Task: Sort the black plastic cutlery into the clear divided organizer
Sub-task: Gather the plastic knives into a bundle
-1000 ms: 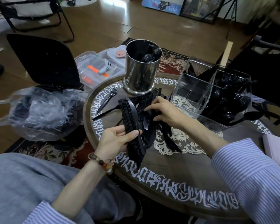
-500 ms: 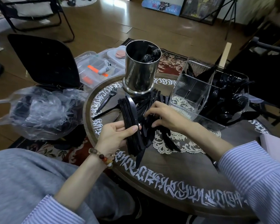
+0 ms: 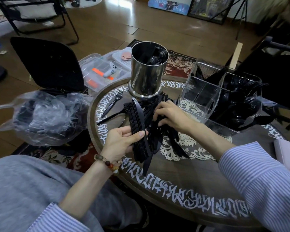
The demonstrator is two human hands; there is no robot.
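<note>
A round dark wooden counter (image 3: 199, 178) with white lettering is standing on a patterned rug over wood flooring. A stack of black plastic knives (image 3: 138, 131) is being gripped by the left hand (image 3: 120, 141), its long axis running away from the person. Loose black cutlery (image 3: 157, 114) is being pinched by the right hand (image 3: 172, 116), beside the clear divided organizer (image 3: 206, 97).

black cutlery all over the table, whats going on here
A person is sorting black plastic cutlery at a round table. The left hand grips a stack of knives, while the right hand picks through the loose pile in the middle. The clear organizer at the right already holds spoons in its far compartments; its nearest one looks empty. A metal cup behind the pile holds more pieces, and two forks lie apart on the left.
</note>
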